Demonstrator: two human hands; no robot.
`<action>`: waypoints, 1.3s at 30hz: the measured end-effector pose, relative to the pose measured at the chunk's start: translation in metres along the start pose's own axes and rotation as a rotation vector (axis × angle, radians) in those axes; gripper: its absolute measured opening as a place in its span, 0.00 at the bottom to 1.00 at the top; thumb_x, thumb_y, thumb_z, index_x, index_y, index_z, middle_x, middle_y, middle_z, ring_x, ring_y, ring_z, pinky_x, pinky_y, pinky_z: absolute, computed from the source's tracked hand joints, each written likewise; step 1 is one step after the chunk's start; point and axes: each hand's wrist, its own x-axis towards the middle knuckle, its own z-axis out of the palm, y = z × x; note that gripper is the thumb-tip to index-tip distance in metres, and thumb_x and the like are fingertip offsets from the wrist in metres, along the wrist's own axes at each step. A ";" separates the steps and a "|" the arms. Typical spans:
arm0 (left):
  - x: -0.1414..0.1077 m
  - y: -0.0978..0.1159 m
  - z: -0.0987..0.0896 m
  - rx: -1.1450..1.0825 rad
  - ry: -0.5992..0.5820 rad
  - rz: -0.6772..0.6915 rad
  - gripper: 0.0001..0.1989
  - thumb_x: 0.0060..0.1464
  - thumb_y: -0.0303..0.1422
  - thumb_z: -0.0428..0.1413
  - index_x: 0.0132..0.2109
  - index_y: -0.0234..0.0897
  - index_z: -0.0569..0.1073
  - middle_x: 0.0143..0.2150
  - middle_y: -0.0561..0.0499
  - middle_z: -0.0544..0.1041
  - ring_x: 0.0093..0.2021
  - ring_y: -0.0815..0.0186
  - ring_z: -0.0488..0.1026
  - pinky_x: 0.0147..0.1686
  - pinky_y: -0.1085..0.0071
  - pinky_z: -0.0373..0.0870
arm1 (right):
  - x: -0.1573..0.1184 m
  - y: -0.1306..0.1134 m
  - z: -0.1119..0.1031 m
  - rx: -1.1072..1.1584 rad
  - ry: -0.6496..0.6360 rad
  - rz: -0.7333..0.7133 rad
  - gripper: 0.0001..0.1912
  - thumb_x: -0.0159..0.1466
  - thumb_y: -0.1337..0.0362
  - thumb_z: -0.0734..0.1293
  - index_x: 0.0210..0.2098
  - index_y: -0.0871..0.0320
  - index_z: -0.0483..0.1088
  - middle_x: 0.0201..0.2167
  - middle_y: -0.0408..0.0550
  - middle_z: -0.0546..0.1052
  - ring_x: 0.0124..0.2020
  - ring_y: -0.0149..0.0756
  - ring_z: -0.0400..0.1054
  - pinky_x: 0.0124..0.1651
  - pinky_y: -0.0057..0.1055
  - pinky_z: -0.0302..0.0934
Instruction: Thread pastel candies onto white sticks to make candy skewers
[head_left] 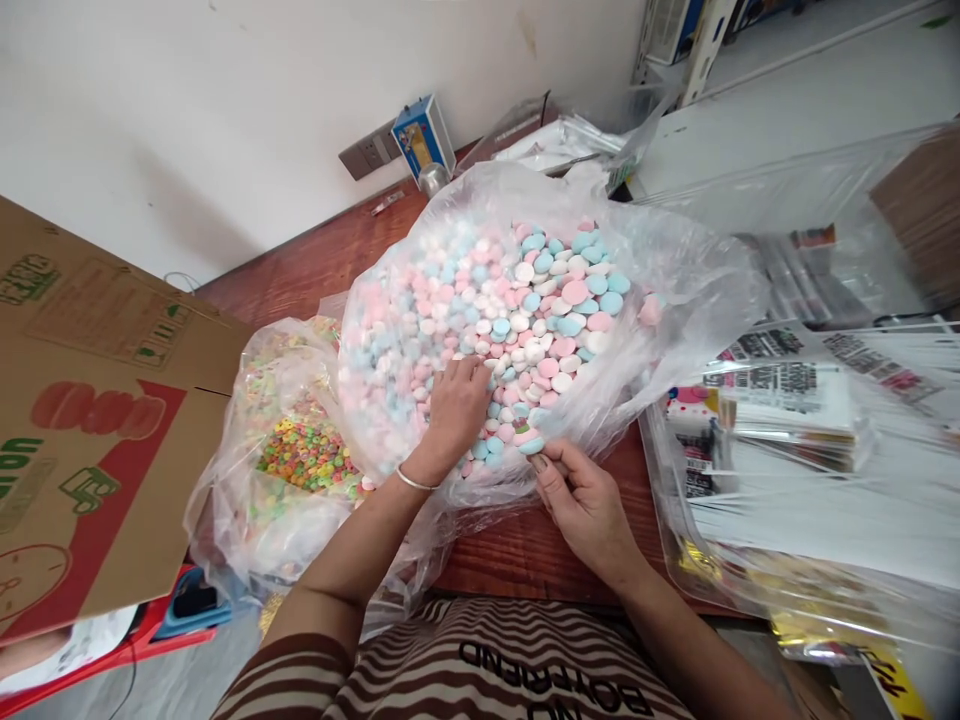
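A large clear plastic bag (pixel 660 270) lies wide open, full of round pink, white and pale blue candies (pixel 574 292). My left hand (pixel 459 400) rests in the near part of the candies, fingers together and curled down; whatever they may hold is hidden beneath them. At the bag's near edge, my right hand (pixel 581 495) is closed, thumb and forefinger pinched at the edge of a small cluster of pink, blue and green pieces. I cannot make out whether it grips a candy or a thin wrapper there.
On the left, another clear bag (pixel 247 480) holds small multicoloured rings (pixel 307 455), beside a cardboard box (pixel 90 420). A clear bin (pixel 660 520) of printed packets (pixel 795 410) stands right. Behind are a small blue box (pixel 424 135) and wall sockets (pixel 370 152) on the red-brown table (pixel 480 565).
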 end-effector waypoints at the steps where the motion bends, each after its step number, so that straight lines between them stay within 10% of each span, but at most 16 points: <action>1: -0.002 0.000 -0.001 -0.099 0.031 -0.006 0.11 0.56 0.22 0.57 0.46 0.38 0.74 0.55 0.40 0.76 0.55 0.51 0.71 0.50 0.57 0.66 | 0.000 -0.001 0.000 -0.001 0.002 -0.004 0.15 0.71 0.53 0.62 0.36 0.57 0.70 0.20 0.36 0.62 0.21 0.28 0.55 0.24 0.26 0.53; 8: -0.021 0.004 -0.018 -1.192 -0.031 -0.330 0.20 0.51 0.33 0.66 0.51 0.38 0.74 0.33 0.53 0.77 0.31 0.70 0.74 0.33 0.74 0.71 | 0.002 -0.010 -0.003 -0.090 -0.006 -0.084 0.12 0.71 0.58 0.62 0.37 0.58 0.72 0.23 0.39 0.70 0.24 0.30 0.62 0.28 0.26 0.56; 14: -0.040 0.012 -0.032 -1.487 -0.198 -0.503 0.23 0.44 0.36 0.72 0.48 0.35 0.80 0.36 0.47 0.83 0.35 0.63 0.81 0.37 0.68 0.77 | 0.003 -0.014 -0.003 -0.149 -0.036 -0.076 0.12 0.71 0.59 0.61 0.34 0.57 0.71 0.23 0.39 0.70 0.24 0.30 0.61 0.29 0.26 0.56; 30: -0.048 0.010 -0.025 -1.386 -0.057 -0.496 0.18 0.48 0.35 0.69 0.47 0.38 0.81 0.34 0.49 0.81 0.34 0.66 0.77 0.35 0.70 0.76 | -0.001 -0.022 -0.001 -0.189 -0.101 -0.001 0.14 0.70 0.57 0.61 0.30 0.56 0.69 0.20 0.38 0.66 0.23 0.31 0.58 0.27 0.27 0.55; 39: -0.050 0.010 -0.017 -1.107 0.072 -0.271 0.12 0.53 0.31 0.64 0.45 0.43 0.84 0.40 0.48 0.80 0.35 0.69 0.73 0.32 0.74 0.70 | -0.003 -0.016 0.005 -0.058 -0.099 0.096 0.17 0.71 0.52 0.60 0.30 0.55 0.66 0.17 0.36 0.62 0.20 0.31 0.54 0.24 0.28 0.50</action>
